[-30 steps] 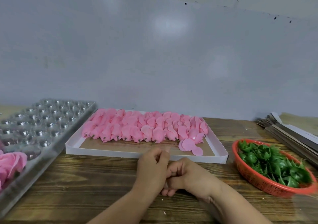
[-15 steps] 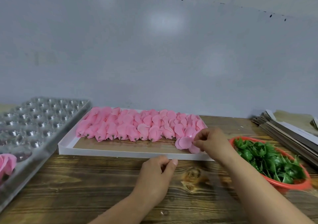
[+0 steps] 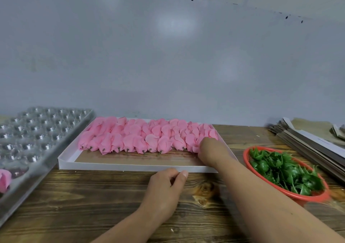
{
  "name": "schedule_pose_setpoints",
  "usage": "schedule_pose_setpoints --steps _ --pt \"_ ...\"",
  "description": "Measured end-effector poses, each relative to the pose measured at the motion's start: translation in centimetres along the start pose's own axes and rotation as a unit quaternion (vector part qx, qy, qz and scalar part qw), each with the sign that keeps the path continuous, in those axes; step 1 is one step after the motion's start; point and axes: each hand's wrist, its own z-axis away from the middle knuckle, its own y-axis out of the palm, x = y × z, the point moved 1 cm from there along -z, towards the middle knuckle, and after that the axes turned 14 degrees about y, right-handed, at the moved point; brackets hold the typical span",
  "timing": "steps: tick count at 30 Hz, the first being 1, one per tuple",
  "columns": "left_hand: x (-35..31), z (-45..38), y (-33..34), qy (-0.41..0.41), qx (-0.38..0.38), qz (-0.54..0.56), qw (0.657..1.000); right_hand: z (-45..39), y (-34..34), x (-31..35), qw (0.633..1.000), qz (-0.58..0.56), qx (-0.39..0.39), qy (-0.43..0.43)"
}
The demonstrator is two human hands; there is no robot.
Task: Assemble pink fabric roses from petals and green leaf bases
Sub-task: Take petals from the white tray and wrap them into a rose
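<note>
At the right end of the white tray [image 3: 119, 167], the right hand [image 3: 210, 149] reaches into the pink petals [image 3: 147, 136] — its grip cannot be told — while the left hand [image 3: 166, 186], loosely curled, rests on the surface [image 3: 74, 201] — best lift one petal cleanly, leaving neighbours undisturbed.

Both forearms are bare up to the bottom edge of the view, with no sleeve showing. The left hand [image 3: 164, 190] and the right hand [image 3: 212, 150] are bare too, ungloved, with short, plain nails.
</note>
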Motion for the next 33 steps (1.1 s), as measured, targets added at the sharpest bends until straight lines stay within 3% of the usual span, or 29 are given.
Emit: schedule_pose_setpoints --steps 3,5,8,17,22,25,27,31,33 --pt "0.0 0.0 0.0 0.001 0.002 0.002 1.0 -0.1 -0.6 -1.7 0.984 -0.177 0.033 0.018" --pt "0.0 0.0 0.1 0.003 0.005 0.0 1.0 0.4 -1.3 -2.7 0.936 -0.337 0.084 0.054" --pt "0.0 0.1 0.0 0.004 0.011 -0.002 1.0 0.9 -2.2 -3.7 0.9 -0.416 0.092 0.089" --pt "-0.1 0.1 0.0 0.01 0.018 -0.002 1.0 1.1 -2.6 -4.4 0.929 -0.352 0.087 0.071" --pt "0.0 0.1 0.1 0.014 0.017 -0.001 1.0 0.3 -3.0 -3.7 0.988 -0.155 0.02 0.019" --pt "0.2 0.1 0.2 0.015 0.016 0.002 1.0 -0.4 -3.2 -2.9 0.999 -0.033 -0.028 0.028" --pt "0.3 0.1 0.2 0.017 0.018 0.002 1.0 -0.6 -3.5 -2.3 0.999 0.018 -0.011 0.044" --pt "0.3 0.0 0.1 0.015 0.016 0.005 1.0 -1.2 -3.1 -1.2 0.998 -0.022 0.062 -0.008" --pt "0.3 0.0 0.2 0.016 0.016 0.005 1.0 -1.8 -3.1 -0.9 0.993 -0.111 0.034 -0.003"
